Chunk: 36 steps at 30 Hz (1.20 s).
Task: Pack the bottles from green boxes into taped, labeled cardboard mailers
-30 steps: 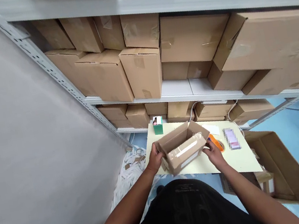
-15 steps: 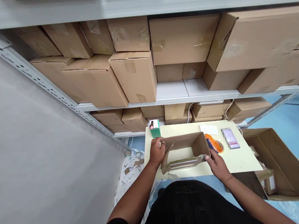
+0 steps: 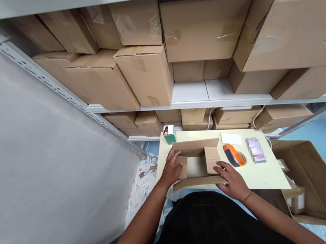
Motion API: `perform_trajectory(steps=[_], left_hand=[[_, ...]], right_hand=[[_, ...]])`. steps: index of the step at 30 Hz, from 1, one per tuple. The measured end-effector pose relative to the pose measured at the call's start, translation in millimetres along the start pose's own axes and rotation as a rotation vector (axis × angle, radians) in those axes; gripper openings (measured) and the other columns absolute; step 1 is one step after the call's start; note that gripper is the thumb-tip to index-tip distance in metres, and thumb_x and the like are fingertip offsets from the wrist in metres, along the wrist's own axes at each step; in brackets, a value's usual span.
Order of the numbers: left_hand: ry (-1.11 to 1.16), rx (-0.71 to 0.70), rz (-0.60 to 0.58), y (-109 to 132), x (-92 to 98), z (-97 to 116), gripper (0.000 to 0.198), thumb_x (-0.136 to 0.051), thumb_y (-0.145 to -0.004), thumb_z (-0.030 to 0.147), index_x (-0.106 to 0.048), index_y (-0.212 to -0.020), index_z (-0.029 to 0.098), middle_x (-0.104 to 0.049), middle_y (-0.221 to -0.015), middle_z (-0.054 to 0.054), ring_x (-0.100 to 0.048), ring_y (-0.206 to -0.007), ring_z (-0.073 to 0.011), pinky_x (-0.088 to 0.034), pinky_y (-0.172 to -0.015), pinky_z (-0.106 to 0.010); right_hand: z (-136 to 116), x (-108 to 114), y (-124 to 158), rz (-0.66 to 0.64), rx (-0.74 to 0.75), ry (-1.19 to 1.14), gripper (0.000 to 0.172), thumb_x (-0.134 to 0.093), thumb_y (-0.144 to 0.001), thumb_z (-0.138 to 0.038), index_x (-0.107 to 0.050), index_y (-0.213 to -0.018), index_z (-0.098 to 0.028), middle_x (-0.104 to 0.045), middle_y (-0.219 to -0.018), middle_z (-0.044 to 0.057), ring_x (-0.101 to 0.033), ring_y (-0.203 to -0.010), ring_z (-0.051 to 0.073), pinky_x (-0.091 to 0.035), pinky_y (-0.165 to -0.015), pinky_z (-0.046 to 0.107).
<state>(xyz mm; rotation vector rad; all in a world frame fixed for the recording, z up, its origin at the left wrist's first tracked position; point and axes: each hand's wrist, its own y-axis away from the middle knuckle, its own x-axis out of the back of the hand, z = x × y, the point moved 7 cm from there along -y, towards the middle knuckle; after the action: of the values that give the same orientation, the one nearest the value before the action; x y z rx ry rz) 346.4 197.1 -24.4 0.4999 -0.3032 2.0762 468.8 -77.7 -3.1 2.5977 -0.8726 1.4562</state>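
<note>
A small brown cardboard box lies on the pale table with its top towards me. Its left and right flaps are folded inward, while the back and front flaps stick outward. Between the side flaps the inside shows pale. My left hand grips the box's left side, fingers over that flap. At the right front corner my right hand holds the box, fingers bent onto the right flap and thumb near the front flap. Just right of the box lies an orange and blue tape dispenser with a roll of tape.
On the table are a green box, a white card and a blurred purple packet. Shelves full of cartons rise behind it. A large open carton stands right; paper scraps litter the left floor.
The box has turned so its opening faces me, and its side flaps now fold inward. Both hands have shifted from its outer sides onto those flaps. The view has moved slightly.
</note>
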Motion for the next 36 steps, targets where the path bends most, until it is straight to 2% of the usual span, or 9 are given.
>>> perform_trajectory(steps=[4, 8, 13, 17, 21, 25, 28, 31, 36], left_hand=[[0.036, 0.005, 0.121, -20, 5.8, -3, 0.064, -0.065, -0.07, 0.01, -0.055, -0.133, 0.019, -0.043, -0.157, -0.013, -0.037, -0.149, -0.0314, -0.026, -0.126, -0.051], [0.348, 0.045, 0.15, -24, 10.5, -12, 0.072, -0.068, -0.072, 0.018, -0.044, -0.14, 0.023, -0.058, -0.14, -0.011, -0.055, -0.132, -0.0277, -0.039, -0.117, -0.049], [0.552, -0.021, 0.14, -11, 17.0, -13, 0.027, -0.049, -0.095, 0.035, -0.061, -0.115, 0.02, -0.063, -0.133, -0.012, -0.053, -0.136, -0.0272, -0.041, -0.115, -0.045], [0.215, -0.14, 0.088, -5, 26.3, 4, 0.024, -0.049, -0.098, 0.039, -0.061, -0.091, 0.019, -0.061, -0.132, -0.014, -0.054, -0.132, -0.0288, -0.042, -0.114, -0.046], [-0.326, -0.24, 0.088, -1, 29.3, 35, 0.011, -0.065, -0.089, 0.029, -0.063, -0.095, 0.02, -0.054, -0.142, -0.014, -0.048, -0.135, -0.0328, -0.042, -0.113, -0.05], [-0.716, -0.338, -0.103, 4, -5.0, 64, 0.017, -0.054, -0.091, 0.012, -0.067, -0.098, 0.021, -0.063, -0.123, -0.012, -0.057, -0.111, -0.0303, -0.048, -0.097, -0.047], [-0.793, -0.322, -0.17, 6, -32.6, 71, 0.019, -0.051, -0.089, 0.009, -0.066, -0.096, 0.019, -0.064, -0.107, -0.012, -0.058, -0.097, -0.0278, -0.05, -0.086, -0.042], [-0.783, -0.312, -0.121, 6, -44.6, 74, 0.015, -0.053, -0.09, 0.014, -0.065, -0.097, 0.018, -0.062, -0.107, -0.012, -0.057, -0.098, -0.0279, -0.05, -0.088, -0.042], [-0.77, -0.32, -0.1, 7, -45.0, 75, 0.019, -0.052, -0.093, 0.018, -0.065, -0.107, 0.019, -0.062, -0.113, -0.011, -0.057, -0.102, -0.027, -0.049, -0.093, -0.042]], right_hand=[[2, 4, -10, 0.042, -0.036, -0.042, 0.027, -0.064, -0.094, -0.041, -0.074, -0.114, -0.025, -0.062, -0.13, 0.013, -0.062, -0.118, 0.031, -0.056, -0.1, 0.048], [9, 2, -23, 0.118, -0.185, -0.095, 0.027, -0.061, -0.097, -0.047, -0.068, -0.108, -0.023, -0.062, -0.112, 0.011, -0.065, -0.105, 0.028, -0.058, -0.091, 0.043], [14, -7, -29, 0.267, -0.269, -0.062, 0.034, -0.064, -0.093, -0.052, -0.056, -0.107, -0.022, -0.055, -0.109, 0.011, -0.059, -0.103, 0.029, -0.054, -0.091, 0.047], [14, -12, -27, 0.351, -0.288, -0.069, 0.036, -0.065, -0.09, -0.048, -0.049, -0.109, -0.022, -0.05, -0.113, 0.012, -0.054, -0.108, 0.029, -0.051, -0.096, 0.051], [7, -15, -28, 0.379, -0.286, -0.07, 0.032, -0.064, -0.091, -0.046, -0.047, -0.106, -0.023, -0.049, -0.116, 0.012, -0.051, -0.113, 0.03, -0.048, -0.102, 0.053], [10, -16, -21, 0.343, -0.31, -0.137, 0.037, -0.066, -0.09, -0.049, -0.049, -0.108, -0.022, -0.052, -0.117, 0.012, -0.056, -0.105, 0.027, -0.052, -0.093, 0.046], [43, -12, -4, 0.224, -0.4, -0.213, 0.038, -0.055, -0.095, -0.054, -0.053, -0.116, -0.022, -0.062, -0.112, 0.011, -0.063, -0.094, 0.024, -0.054, -0.079, 0.037], [106, 2, 16, 0.124, -0.635, 0.024, 0.042, -0.048, -0.096, -0.056, -0.059, -0.116, -0.02, -0.068, -0.111, 0.014, -0.066, -0.099, 0.029, -0.053, -0.08, 0.038], [182, -18, 21, -0.33, -0.849, 0.424, 0.048, -0.049, -0.095, -0.059, -0.065, -0.117, -0.019, -0.069, -0.112, 0.017, -0.065, -0.11, 0.034, -0.05, -0.087, 0.045]])
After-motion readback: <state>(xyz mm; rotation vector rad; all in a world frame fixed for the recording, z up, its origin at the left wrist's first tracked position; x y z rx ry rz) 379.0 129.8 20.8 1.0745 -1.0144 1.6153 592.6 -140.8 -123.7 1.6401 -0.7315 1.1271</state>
